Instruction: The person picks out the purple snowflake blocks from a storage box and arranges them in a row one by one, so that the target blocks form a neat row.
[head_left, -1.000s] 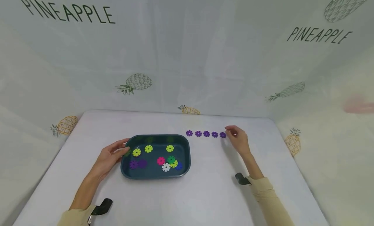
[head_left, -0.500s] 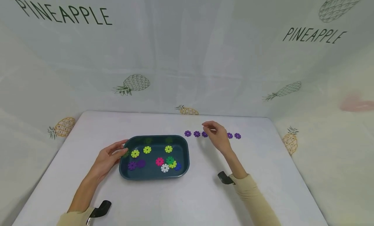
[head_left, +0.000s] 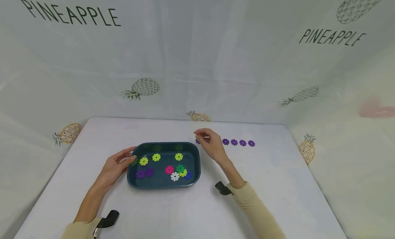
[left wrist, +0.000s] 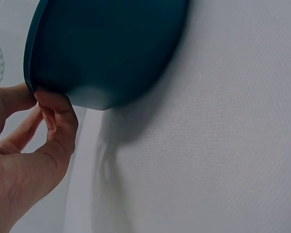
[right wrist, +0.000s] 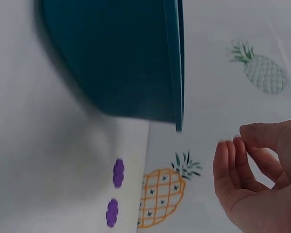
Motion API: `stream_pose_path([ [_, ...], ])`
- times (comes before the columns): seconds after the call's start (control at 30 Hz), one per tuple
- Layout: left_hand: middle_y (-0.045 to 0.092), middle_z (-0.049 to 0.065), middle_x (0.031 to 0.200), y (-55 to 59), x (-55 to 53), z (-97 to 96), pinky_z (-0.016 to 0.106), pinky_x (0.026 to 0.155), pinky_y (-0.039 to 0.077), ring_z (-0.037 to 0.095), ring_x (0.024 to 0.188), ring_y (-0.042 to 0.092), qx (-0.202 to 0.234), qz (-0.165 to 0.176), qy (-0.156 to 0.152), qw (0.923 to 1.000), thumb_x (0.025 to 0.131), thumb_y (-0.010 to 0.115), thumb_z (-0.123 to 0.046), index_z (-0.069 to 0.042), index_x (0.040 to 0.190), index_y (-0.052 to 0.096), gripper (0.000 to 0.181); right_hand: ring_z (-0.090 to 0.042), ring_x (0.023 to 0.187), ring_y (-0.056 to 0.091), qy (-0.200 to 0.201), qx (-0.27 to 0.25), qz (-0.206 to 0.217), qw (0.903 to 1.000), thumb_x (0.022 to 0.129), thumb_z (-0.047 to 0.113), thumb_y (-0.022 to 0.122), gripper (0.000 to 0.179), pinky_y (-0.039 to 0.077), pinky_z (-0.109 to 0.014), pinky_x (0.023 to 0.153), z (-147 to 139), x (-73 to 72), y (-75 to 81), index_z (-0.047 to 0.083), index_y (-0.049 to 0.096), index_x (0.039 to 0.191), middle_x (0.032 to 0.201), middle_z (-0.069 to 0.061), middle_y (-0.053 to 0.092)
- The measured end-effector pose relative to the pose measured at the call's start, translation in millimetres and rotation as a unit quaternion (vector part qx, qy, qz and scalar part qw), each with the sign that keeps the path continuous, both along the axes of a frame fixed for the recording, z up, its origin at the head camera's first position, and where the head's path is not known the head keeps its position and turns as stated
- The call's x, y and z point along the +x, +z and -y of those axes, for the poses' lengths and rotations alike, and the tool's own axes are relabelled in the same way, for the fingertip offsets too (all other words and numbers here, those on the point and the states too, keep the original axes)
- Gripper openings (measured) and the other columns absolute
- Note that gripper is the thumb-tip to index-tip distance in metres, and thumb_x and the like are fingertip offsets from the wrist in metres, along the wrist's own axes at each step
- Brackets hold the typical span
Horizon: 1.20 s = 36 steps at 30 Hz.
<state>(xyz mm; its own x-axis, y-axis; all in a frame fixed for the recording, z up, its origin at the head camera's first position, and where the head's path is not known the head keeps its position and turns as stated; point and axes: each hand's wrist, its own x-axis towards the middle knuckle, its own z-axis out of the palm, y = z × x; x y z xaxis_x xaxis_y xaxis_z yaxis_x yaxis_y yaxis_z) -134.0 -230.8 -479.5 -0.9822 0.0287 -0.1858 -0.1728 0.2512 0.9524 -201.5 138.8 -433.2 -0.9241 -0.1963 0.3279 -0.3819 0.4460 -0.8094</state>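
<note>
My left hand pinches the left rim of a dark teal plastic tray, thumb on one side and fingers on the other. In the tray lie flower-shaped discs: several yellow ones, two purple ones, a pink one, a green one, a white one and a blue one. Right of the tray, purple flower discs lie in a row. My right hand hovers over the row's left end and hides part of it. Its fingers bend loosely toward the thumb with nothing visible between them.
The white table ends at a far edge against a pale curtain printed with pineapples. A black wrist camera sits below the right hand, and another wrist camera below the left.
My right hand has travelled left along the row, from its right end to its left end near the tray, uncovering the right-hand purple discs. My left hand stays on the tray's rim.
</note>
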Motion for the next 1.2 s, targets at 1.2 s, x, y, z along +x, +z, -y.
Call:
stream_pose_path([
  [1.2,0.044,0.015,0.142,-3.7,-0.4,-0.2,0.02,0.081,0.05,0.017,0.109,0.052,-0.008,-0.002,0.01,0.9999,0.101,0.064,-0.045,-0.011,0.155,0.045,0.067,-0.019,0.097,0.067,0.167,0.004,0.006,0.9859,0.1,0.003,0.066,0.019,0.053,-0.021,0.086,107,23.6,-24.9,-0.003,0.069,0.117,0.109,-0.012,0.067],
])
